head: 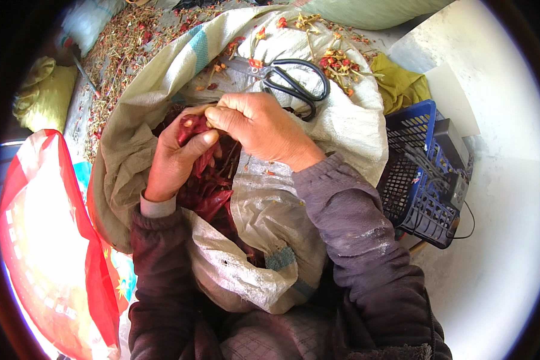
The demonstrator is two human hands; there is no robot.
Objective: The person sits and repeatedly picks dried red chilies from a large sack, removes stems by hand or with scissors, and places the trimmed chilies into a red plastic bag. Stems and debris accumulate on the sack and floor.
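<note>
My left hand [175,153] grips a dark red dried chili pepper [193,127], or a few of them together, above a white woven sack [270,211]. At the pepper's top, my right hand [256,128] pinches something small between thumb and forefinger, probably the stem; the fingers cover most of it. More red dried peppers [211,204] fill the sack's opening beneath my hands. Scissors with black handles [321,81] rest on the sack's folded cloth just beyond my right hand. Their blades point left among cut stem ends.
Plucked stems and red caps [337,63] lie on the cloth, and more debris [126,49] covers the floor. A blue plastic basket [414,121] holding cables stands right, beside a white wall [508,180]. A red-and-white bag [49,252] and yellowish sack [49,96] are left.
</note>
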